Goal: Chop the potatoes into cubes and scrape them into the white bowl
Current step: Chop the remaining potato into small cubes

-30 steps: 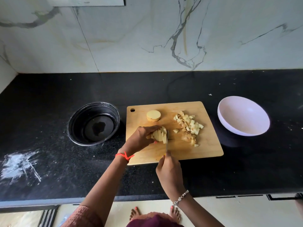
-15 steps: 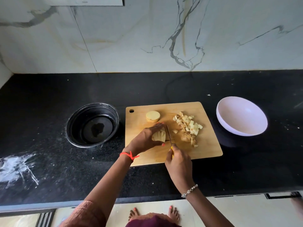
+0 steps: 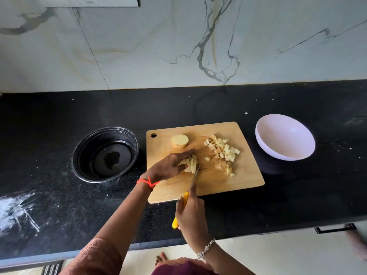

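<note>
The board (image 3: 228, 187) is sitting mid-counter (image 3: 59, 120), pan (image 3: 105, 154) lying to its left, bowl (image 3: 285, 136) standing right, cubes (image 3: 222, 150) lying on its right half.

Left hand (image 3: 170, 165) steadies potato strips (image 3: 190, 164); right hand (image 3: 191, 212) grips knife (image 3: 193, 179).

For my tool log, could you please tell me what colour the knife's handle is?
Yellow; the knife handle shows best in the head view.

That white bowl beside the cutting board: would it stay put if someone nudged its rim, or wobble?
The white bowl looks rounded underneath and sits tilted, so a nudge would probably rock it. It is empty and looks thin-walled, so it is likely light and apt to slide on the glossy black counter. It looks rigid, not floppy.
</note>
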